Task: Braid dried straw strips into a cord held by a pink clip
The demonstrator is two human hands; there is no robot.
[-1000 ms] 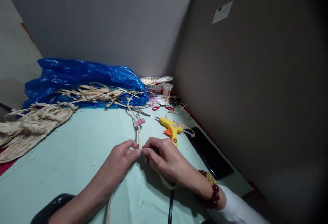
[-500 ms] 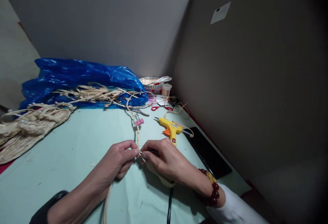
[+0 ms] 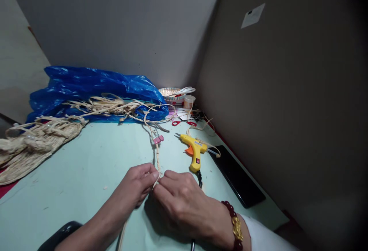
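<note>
My left hand (image 3: 137, 185) and my right hand (image 3: 181, 201) meet at the near middle of the pale green table (image 3: 86, 166). Both pinch the near end of a thin braided straw cord (image 3: 156, 155). The cord runs away from me to a pink binder clip (image 3: 158, 139) and on into loose straw. A loose strand hangs down below my left hand. A dark bead bracelet (image 3: 234, 224) sits on my right wrist.
A yellow glue gun (image 3: 194, 150) lies just right of my hands, with a black phone (image 3: 237, 181) beyond it. Red scissors (image 3: 181, 123), a small basket (image 3: 171, 93) and a jar stand at the back. A blue plastic bag (image 3: 92, 86) with straw strips and woven straw pieces (image 3: 34, 143) fill the left.
My right hand has slid nearer and left, its back now turned up and covering the cord's loose end. My left hand stays pinched on the cord.
</note>
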